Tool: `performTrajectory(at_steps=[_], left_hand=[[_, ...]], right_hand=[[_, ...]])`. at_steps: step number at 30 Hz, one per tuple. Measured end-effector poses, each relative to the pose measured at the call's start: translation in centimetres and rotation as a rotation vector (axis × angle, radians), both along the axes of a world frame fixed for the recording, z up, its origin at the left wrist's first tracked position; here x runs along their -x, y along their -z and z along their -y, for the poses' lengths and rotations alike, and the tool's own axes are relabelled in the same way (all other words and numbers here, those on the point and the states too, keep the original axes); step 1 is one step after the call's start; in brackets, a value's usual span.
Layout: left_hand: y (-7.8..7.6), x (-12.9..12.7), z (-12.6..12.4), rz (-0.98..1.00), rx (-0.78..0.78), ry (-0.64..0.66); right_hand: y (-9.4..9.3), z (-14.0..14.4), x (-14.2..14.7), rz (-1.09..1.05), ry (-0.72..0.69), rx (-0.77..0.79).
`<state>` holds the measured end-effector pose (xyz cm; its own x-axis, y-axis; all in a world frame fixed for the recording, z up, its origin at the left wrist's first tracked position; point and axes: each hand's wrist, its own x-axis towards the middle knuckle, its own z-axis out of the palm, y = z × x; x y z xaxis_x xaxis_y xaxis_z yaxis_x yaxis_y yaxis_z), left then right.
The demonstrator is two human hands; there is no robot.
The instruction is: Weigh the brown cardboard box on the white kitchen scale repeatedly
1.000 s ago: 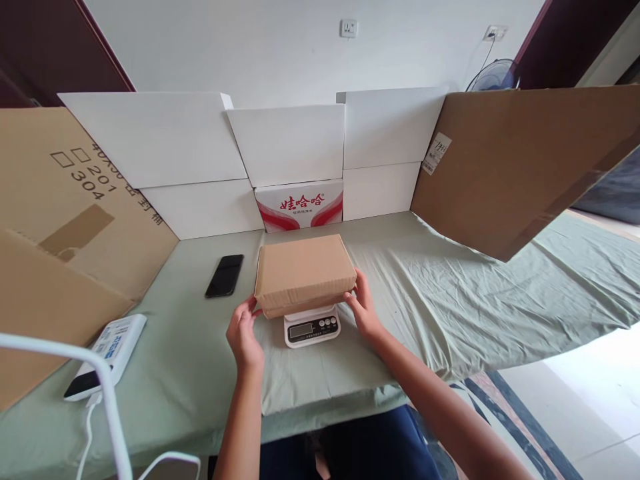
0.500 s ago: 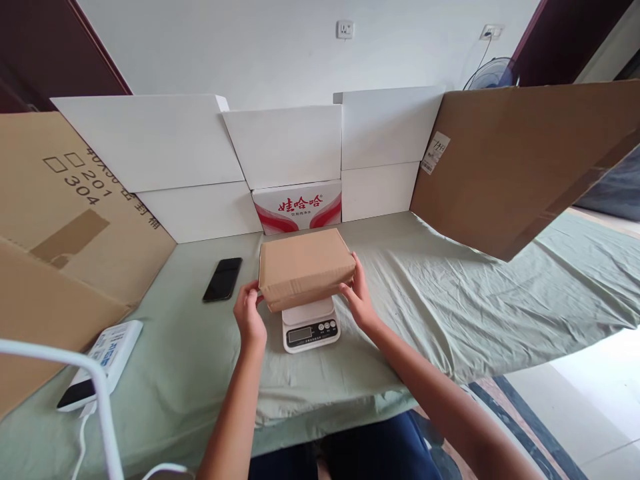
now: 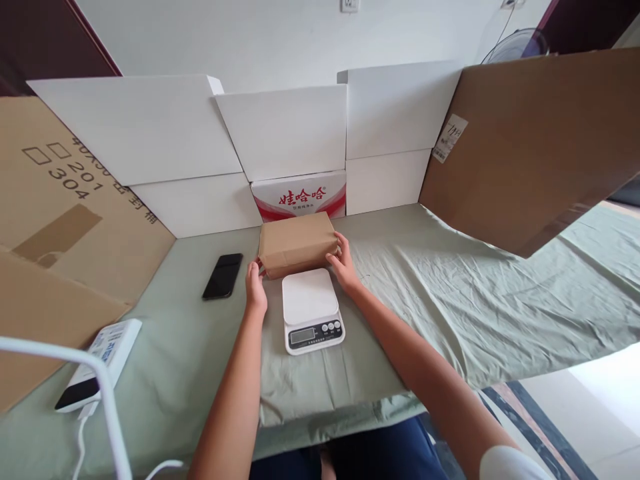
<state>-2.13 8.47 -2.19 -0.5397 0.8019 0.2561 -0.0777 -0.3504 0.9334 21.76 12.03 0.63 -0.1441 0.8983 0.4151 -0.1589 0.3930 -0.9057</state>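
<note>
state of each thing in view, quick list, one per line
box: closed, between left hand and right hand, both touching it
scale: flat on the cloth, no reading legible
phone: lying flat, screen dark
white device: cable plugged in
cloth: wrinkled on the right
fan: partly hidden, can't tell if running

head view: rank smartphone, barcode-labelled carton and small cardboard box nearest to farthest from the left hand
1. small cardboard box, touching the left hand
2. smartphone, left of that hand
3. barcode-labelled carton, far right
</note>
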Motion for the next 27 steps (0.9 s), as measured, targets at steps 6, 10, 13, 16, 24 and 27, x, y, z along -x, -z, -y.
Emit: performTrajectory(at_steps=[6,10,13,16,24,27], left_hand=[[-0.3,0.9,0.3,0.062,0.034,0.001],[-0.8,1.5,0.4,0.114,0.059,0.012],[-0.8,1.8,0.4,0.102,0.094,0.007],[-0.7,1.9,0.2,0.086,0.121,0.01],[-0.5,-0.1,0.4,-0.114,0.03,0.008],[-1.1,-0.5,1.5,-0.255,-0.045,-0.003]], right_hand=[[0.1,0.2,-0.2,-0.032,0.003,0.069],[0.2,-0.1,-0.7,-0.052,0.025,0.115],[0.4,-0.4,-0.9,-0.043,0.06,0.179],[0.6,-0.5,-0.9,-0.028,0.056,0.194],[0.7,-0.1,-0.6,0.071,0.073,-0.01],[0.3,0.7,-1.0,0.081,0.102,-0.078]])
